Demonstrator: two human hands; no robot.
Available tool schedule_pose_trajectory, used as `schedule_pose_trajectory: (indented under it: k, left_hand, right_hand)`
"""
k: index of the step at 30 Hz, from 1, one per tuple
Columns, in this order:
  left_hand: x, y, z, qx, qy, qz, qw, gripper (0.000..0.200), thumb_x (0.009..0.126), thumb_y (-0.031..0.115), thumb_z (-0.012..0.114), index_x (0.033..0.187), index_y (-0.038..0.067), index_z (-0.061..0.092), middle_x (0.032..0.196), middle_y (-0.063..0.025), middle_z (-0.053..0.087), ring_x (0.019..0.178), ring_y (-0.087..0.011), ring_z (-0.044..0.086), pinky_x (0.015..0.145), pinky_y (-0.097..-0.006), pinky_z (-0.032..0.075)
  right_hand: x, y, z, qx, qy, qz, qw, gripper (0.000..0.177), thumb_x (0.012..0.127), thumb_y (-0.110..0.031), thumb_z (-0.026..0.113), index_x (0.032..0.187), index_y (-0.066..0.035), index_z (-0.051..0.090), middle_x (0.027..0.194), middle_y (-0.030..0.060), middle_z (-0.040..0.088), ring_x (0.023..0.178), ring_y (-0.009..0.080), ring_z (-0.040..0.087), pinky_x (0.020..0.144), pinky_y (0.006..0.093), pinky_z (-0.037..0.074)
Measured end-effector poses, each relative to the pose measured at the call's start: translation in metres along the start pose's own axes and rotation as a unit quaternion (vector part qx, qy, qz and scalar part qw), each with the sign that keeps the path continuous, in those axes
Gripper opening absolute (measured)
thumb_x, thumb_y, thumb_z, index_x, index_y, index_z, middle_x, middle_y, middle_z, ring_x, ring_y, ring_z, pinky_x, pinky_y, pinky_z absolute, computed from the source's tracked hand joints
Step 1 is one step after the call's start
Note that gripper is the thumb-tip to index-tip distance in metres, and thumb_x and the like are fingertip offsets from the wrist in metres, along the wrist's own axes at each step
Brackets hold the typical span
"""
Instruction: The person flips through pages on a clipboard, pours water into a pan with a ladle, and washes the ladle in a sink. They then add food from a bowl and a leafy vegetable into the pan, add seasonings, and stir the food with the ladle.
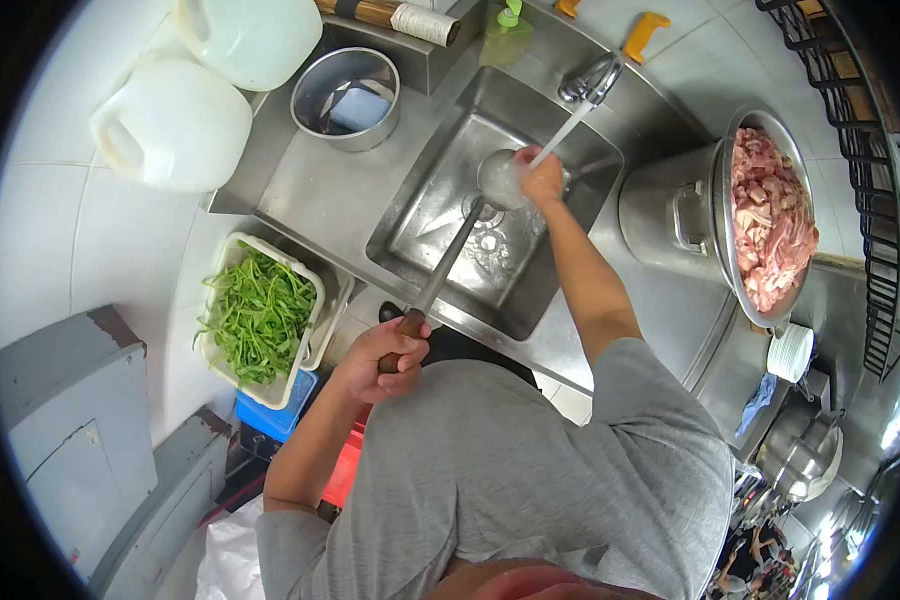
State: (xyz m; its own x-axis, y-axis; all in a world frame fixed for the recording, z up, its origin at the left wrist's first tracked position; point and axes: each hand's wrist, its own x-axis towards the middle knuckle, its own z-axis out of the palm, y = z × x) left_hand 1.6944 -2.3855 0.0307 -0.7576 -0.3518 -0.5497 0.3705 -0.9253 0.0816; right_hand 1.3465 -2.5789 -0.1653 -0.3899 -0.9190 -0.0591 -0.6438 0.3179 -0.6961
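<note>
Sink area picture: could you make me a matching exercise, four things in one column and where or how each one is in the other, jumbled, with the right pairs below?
1. Ladle
2. Leafy greens
3. Raw meat
4. Pump bottle

A. Heaped in a metal bowl above a large pot
B. Has a green top
C. Handle gripped by the left hand, over the sink
D. In a white plastic basket

Pairs: 1-C, 2-D, 3-A, 4-B
</note>
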Motion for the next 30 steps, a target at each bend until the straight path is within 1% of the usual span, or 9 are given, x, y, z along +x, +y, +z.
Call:
schedule_pose_trajectory:
  k: [4, 8, 14, 15, 18, 22, 25, 29, 30]
  left_hand:
    - [-0.003, -0.001, -0.004, -0.012, -0.004, -0.005, 1.0, 0.02, 0.091, 0.013, 0.056, 0.11, 0.007, 0.055, 0.064, 0.0007, 0.048, 0.036, -0.0061, 0.036, 0.034, -0.023, 0.028]
    - [-0.002, -0.001, -0.004, -0.007, 0.004, -0.012, 1.0, 0.02, 0.091, 0.012, 0.056, 0.11, 0.007, 0.056, 0.064, 0.0002, 0.048, 0.036, -0.0063, 0.035, 0.034, -0.0227, 0.028]
    - [0.003, -0.001, 0.003, -0.001, -0.02, -0.03, 0.999, 0.022, 0.089, 0.009, 0.057, 0.111, 0.005, 0.055, 0.064, -0.0024, 0.048, 0.036, -0.0076, 0.035, 0.033, -0.0226, 0.028]
    - [0.003, 0.0, 0.005, 0.002, -0.024, -0.027, 0.999, 0.022, 0.089, 0.008, 0.057, 0.111, 0.005, 0.055, 0.064, -0.0027, 0.048, 0.036, -0.0079, 0.035, 0.033, -0.0227, 0.028]
    - [-0.003, 0.003, 0.006, 0.015, -0.012, -0.01, 1.0, 0.024, 0.088, 0.007, 0.056, 0.112, 0.004, 0.054, 0.064, -0.0029, 0.048, 0.036, -0.0081, 0.035, 0.033, -0.0227, 0.028]
    - [-0.001, -0.002, -0.001, 0.028, -0.005, -0.014, 0.999, 0.025, 0.088, 0.007, 0.056, 0.112, 0.004, 0.053, 0.065, -0.0031, 0.048, 0.035, -0.008, 0.035, 0.033, -0.023, 0.028]
    - [0.003, 0.001, 0.006, 0.016, -0.018, 0.003, 1.0, 0.024, 0.088, 0.008, 0.057, 0.112, 0.004, 0.053, 0.065, -0.0028, 0.048, 0.036, -0.0077, 0.034, 0.033, -0.023, 0.028]
    - [0.014, 0.002, 0.007, 0.016, -0.015, 0.01, 1.0, 0.024, 0.089, 0.01, 0.057, 0.112, 0.005, 0.051, 0.065, -0.0014, 0.048, 0.036, -0.0067, 0.035, 0.034, -0.0228, 0.028]
    - [0.013, 0.003, 0.002, 0.001, -0.023, 0.015, 1.0, 0.024, 0.089, 0.01, 0.057, 0.112, 0.005, 0.051, 0.065, -0.001, 0.048, 0.035, -0.0065, 0.035, 0.034, -0.0228, 0.029]
  right_hand:
    - [0.024, 0.001, -0.018, 0.147, 0.062, 0.045, 0.986, 0.014, 0.083, -0.015, 0.068, 0.088, -0.004, 0.075, 0.082, 0.0131, 0.074, 0.079, 0.0257, 0.073, 0.074, 0.0395, 0.057]
    - [0.017, -0.021, -0.047, 0.352, -0.315, 0.189, 0.861, 0.014, 0.087, -0.01, 0.066, 0.096, -0.002, 0.072, 0.081, 0.009, 0.072, 0.07, 0.0184, 0.067, 0.062, 0.0331, 0.054]
    - [0.008, 0.057, 0.055, 0.287, -0.182, 0.133, 0.931, 0.012, 0.09, -0.013, 0.064, 0.094, -0.002, 0.066, 0.083, 0.0096, 0.07, 0.068, 0.02, 0.068, 0.061, 0.0342, 0.058]
    - [-0.004, 0.034, 0.037, 0.399, -0.261, 0.211, 0.853, 0.011, 0.089, -0.013, 0.065, 0.091, -0.003, 0.064, 0.081, 0.0092, 0.07, 0.068, 0.0194, 0.068, 0.063, 0.0359, 0.059]
    - [-0.009, 0.031, 0.024, 0.258, -0.266, 0.22, 0.902, 0.01, 0.086, -0.013, 0.067, 0.09, -0.004, 0.065, 0.079, 0.0086, 0.07, 0.069, 0.0191, 0.069, 0.061, 0.0374, 0.058]
    - [-0.005, 0.057, 0.035, -0.012, -0.028, -0.159, 0.987, 0.016, 0.086, -0.012, 0.066, 0.1, -0.003, 0.065, 0.081, 0.0089, 0.071, 0.074, 0.0209, 0.071, 0.06, 0.0386, 0.057]
    - [-0.022, 0.02, 0.027, 0.226, -0.068, 0.153, 0.96, 0.017, 0.084, -0.009, 0.065, 0.099, -0.005, 0.069, 0.083, 0.0065, 0.071, 0.079, 0.0236, 0.069, 0.072, 0.0395, 0.056]
    - [-0.018, 0.035, 0.055, 0.516, -0.224, 0.278, 0.779, 0.016, 0.09, -0.004, 0.062, 0.106, -0.003, 0.067, 0.091, 0.01, 0.069, 0.077, 0.0222, 0.069, 0.064, 0.0393, 0.057]
    - [-0.015, 0.034, 0.05, 0.464, -0.233, 0.271, 0.811, 0.017, 0.091, -0.003, 0.061, 0.106, -0.002, 0.067, 0.093, 0.0111, 0.068, 0.081, 0.0226, 0.069, 0.067, 0.0401, 0.058]
